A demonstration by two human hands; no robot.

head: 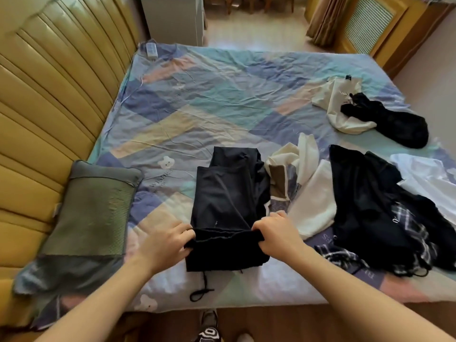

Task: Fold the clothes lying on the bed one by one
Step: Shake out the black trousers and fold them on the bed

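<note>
1. The black trousers [229,193] lie on the bed [197,99], near the front edge and about in the middle of it. The legs are laid one on the other and point away from the person.
2. The left hand [165,245] grips the waistband at its left end, fingers curled around the cloth.
3. The right hand [276,233] grips the waistband at its right end in the same way. The band is lifted a little between the two hands.
4. A black cord [202,290] hangs from the waist part and lies on the sheet near the bed edge.
5. Just right of the trousers lies a cream garment [308,193], not folded.
6. Further right there is a heap of black clothes [365,206] with a checked piece [407,233], and a white garment [429,178] behind it.
7. Far right, well apart, a cream bag [343,99] lies under another black garment [394,124].
8. A green pillow [96,208] is at the left, against the yellow headboard [49,95].
</note>
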